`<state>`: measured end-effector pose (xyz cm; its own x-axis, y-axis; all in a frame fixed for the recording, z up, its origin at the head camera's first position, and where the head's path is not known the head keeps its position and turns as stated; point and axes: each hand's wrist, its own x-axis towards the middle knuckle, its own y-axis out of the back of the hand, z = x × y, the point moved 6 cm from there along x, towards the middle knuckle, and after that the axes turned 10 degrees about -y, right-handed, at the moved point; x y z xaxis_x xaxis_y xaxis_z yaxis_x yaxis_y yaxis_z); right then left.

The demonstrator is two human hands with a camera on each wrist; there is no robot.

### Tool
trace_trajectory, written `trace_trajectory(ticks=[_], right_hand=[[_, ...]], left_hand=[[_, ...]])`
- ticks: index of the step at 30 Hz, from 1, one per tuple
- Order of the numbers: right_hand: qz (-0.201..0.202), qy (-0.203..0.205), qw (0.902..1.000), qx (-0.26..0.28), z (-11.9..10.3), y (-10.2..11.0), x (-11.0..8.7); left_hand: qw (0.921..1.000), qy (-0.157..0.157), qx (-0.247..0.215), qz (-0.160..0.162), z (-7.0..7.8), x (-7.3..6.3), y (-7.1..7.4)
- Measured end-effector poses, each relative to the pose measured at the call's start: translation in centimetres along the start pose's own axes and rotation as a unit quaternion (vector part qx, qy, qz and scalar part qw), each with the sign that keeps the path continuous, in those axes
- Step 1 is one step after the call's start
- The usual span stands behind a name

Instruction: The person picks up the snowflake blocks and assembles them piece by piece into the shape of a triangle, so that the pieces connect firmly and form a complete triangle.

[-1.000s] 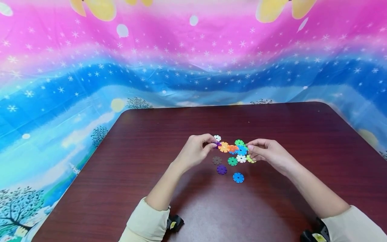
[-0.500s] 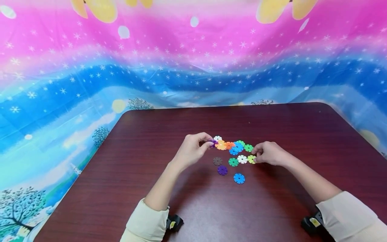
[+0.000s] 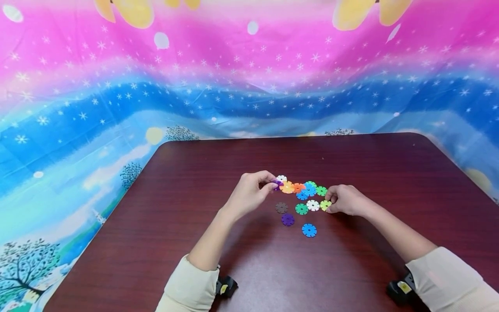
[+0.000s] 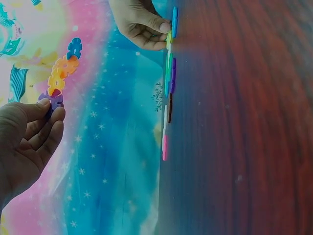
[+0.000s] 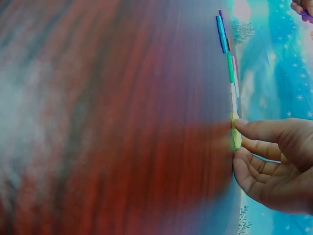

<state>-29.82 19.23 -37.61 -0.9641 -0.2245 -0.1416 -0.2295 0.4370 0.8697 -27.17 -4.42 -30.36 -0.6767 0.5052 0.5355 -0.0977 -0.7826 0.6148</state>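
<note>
A chain of notched interlocking discs [image 3: 287, 187] hangs in the air, running from purple through yellow-orange and orange to blue. My left hand [image 3: 251, 193] pinches its purple disc [image 4: 51, 101] between thumb and fingers; the blue disc [image 4: 74, 48] is at the free end. My right hand [image 3: 348, 200] is down at the table, thumb and fingertips pinching the yellow-green disc [image 5: 236, 134] by its edges. Left of that lie a white disc [image 3: 313, 205] and a dark green disc [image 3: 301, 209].
More loose discs lie flat on the brown table [image 3: 210, 173]: a brown disc [image 3: 282, 208], a purple one and a blue disc [image 3: 309, 230] nearer me. A white disc [image 3: 281, 178] and a green disc [image 3: 321, 190] lie farther back. A printed cloth [image 3: 249, 99] hangs behind the table.
My right hand has left the blue end of the chain and moved down to the yellow-green disc on the table. The left hand still holds the chain, nearly in place.
</note>
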Motion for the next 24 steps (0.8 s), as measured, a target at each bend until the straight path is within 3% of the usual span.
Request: trace_trajectory(ticks=[18, 24], right_hand=[[0.046, 0.003, 0.9974, 0.056, 0.2, 1.3, -0.7], [0.089, -0.004, 0.9920, 0.089, 0.1, 2.1, -1.3]], left_hand=[[1.0000, 0.007, -0.006, -0.001, -0.1, 0.0, 0.0], [0.9999, 0.010, -0.007, -0.002, -0.2, -0.1, 0.0]])
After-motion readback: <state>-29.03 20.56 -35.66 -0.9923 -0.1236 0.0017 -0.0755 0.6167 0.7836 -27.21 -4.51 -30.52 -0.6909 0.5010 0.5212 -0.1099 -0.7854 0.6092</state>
